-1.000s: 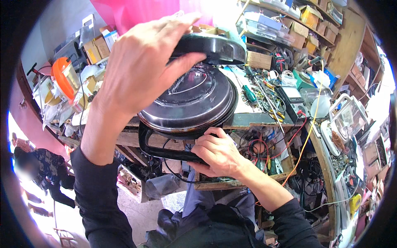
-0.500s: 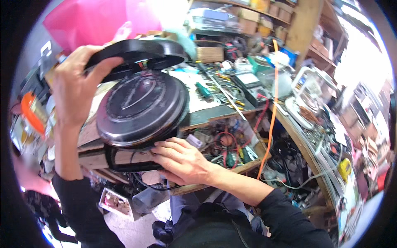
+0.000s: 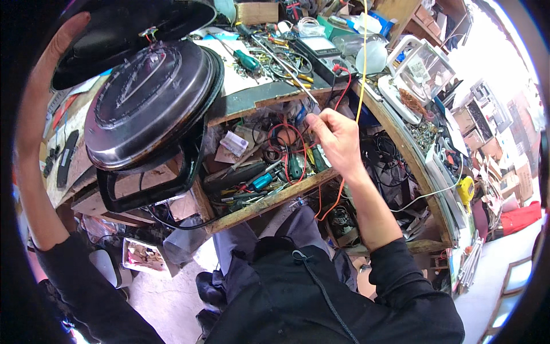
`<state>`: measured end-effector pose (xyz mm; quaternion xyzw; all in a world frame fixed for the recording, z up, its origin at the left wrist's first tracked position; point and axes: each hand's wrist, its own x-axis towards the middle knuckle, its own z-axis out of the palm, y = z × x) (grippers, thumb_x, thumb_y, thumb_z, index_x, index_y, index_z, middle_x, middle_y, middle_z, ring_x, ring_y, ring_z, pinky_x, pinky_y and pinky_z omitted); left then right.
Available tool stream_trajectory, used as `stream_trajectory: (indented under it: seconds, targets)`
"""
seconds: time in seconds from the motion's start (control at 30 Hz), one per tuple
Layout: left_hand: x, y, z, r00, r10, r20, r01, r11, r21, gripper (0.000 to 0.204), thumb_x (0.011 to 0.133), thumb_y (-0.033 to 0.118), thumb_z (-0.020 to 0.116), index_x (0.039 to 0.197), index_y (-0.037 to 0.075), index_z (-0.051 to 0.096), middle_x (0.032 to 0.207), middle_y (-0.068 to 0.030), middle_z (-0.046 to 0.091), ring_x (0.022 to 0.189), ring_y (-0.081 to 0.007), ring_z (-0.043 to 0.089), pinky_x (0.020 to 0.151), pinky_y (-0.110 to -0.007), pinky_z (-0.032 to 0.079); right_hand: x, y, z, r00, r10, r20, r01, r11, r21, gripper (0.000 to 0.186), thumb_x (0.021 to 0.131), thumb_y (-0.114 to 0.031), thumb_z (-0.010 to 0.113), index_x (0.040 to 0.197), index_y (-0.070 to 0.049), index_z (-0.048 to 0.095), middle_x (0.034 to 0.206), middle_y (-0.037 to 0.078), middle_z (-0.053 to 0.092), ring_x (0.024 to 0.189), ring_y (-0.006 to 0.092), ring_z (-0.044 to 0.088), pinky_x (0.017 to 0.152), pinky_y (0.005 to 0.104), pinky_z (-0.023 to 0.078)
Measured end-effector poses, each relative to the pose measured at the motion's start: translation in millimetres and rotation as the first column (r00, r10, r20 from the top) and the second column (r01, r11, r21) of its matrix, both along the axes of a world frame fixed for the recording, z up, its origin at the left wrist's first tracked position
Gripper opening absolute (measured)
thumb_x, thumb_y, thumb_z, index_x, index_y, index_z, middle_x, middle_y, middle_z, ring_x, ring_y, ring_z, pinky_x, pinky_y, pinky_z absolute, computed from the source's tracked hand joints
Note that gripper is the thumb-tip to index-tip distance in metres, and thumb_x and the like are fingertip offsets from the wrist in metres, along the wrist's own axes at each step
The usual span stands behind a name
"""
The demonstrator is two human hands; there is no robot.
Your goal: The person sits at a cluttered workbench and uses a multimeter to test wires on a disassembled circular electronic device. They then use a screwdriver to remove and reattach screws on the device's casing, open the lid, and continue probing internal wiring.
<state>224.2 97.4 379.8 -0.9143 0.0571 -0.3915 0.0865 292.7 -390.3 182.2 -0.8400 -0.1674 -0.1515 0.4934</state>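
Observation:
A round electric pan (image 3: 146, 112) with a dark metal body stands tilted at the left, a black loop handle (image 3: 149, 192) at its near side. Its black outer cover (image 3: 132, 34) is swung up, and small wires (image 3: 150, 34) show between cover and body. My left hand (image 3: 57, 49) grips the cover's edge with the thumb along it; the other fingers are hidden. Over the open drawer, my right hand (image 3: 335, 137) has its fingers curled in, close to the tip of a long thin metal rod (image 3: 286, 71) lying on the bench. What they hold, if anything, is hidden.
The open drawer (image 3: 266, 209) holds red cables and several screwdrivers. On the bench lie a green-handled screwdriver (image 3: 246, 60) and a meter (image 3: 321, 51) with red leads. A yellow-orange cord (image 3: 362, 69) hangs down at the right. A yellow tape measure (image 3: 467, 189) lies farther right.
My right hand has left the pan's near side and moved right, over the drawer by the rod's tip. The cover is raised farther in my left hand. The view has tipped downward.

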Motion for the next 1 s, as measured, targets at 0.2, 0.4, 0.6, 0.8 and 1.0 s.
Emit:
stream_trajectory:
  seconds: [0.2, 0.4, 0.6, 0.8, 1.0]
  targets:
    - [19, 7, -10, 0.999, -0.032, -0.007, 0.033, 0.997, 0.071, 0.043, 0.109, 0.033, 0.046, 0.151, 0.026, 0.054, 0.151, -0.0041, 0.055, 0.142, -0.0206, 0.05, 0.123, -0.037, 0.032, 11, 0, -3, 0.994, 0.106, -0.03, -0.109, 0.913, -0.394, 0.016, 0.092, -0.015, 0.072, 0.093, 0.001, 0.072, 0.069, 0.008, 0.067, 0.062, 0.0092, 0.059, 0.06, 0.0289, 0.049]
    - [9, 9, -11, 1.0, 0.01, -0.024, -0.007, 0.995, 0.096, 0.046, 0.11, 0.032, 0.042, 0.155, 0.027, 0.048, 0.156, -0.0046, 0.051, 0.146, -0.0226, 0.046, 0.126, -0.039, 0.027, 28, 48, -23, 0.905, 0.393, -0.16, -0.418, 0.763, -0.494, 0.021, 0.086, -0.015, 0.072, 0.1, 0.0, 0.073, 0.086, 0.019, 0.073, 0.081, 0.0283, 0.073, 0.074, 0.0382, 0.056]
    - [-1, -13, -8, 0.995, -0.094, -0.016, 0.095, 0.991, 0.092, 0.04, 0.108, 0.022, 0.05, 0.146, 0.029, 0.06, 0.147, -0.0013, 0.058, 0.137, -0.0203, 0.054, 0.121, -0.035, 0.035, 39, 72, -54, 0.946, 0.204, -0.252, -0.321, 0.479, -0.817, 0.027, 0.082, -0.006, 0.062, 0.108, -0.002, 0.071, 0.096, 0.024, 0.073, 0.096, 0.042, 0.072, 0.085, 0.0535, 0.058]
    - [-8, -10, -7, 1.0, -0.028, 0.011, 0.027, 0.991, 0.135, 0.036, 0.107, 0.023, 0.053, 0.14, 0.032, 0.066, 0.141, 0.0015, 0.061, 0.131, -0.0155, 0.058, 0.118, -0.032, 0.037, 47, 51, -44, 0.94, 0.241, -0.24, -0.323, 0.411, -0.852, 0.024, 0.086, -0.015, 0.067, 0.11, -0.011, 0.069, 0.093, 0.019, 0.074, 0.094, 0.0406, 0.071, 0.078, 0.053, 0.056]
    - [-5, -18, -7, 0.998, -0.047, 0.029, 0.046, 0.998, 0.043, 0.033, 0.106, 0.025, 0.057, 0.136, 0.031, 0.069, 0.136, 0.0028, 0.064, 0.126, -0.0127, 0.06, 0.112, -0.031, 0.041, 33, 51, -32, 0.909, 0.215, -0.357, -0.402, 0.232, -0.886, 0.031, 0.082, -0.008, 0.065, 0.112, -0.011, 0.072, 0.1, 0.018, 0.075, 0.1, 0.0381, 0.072, 0.082, 0.0499, 0.058]
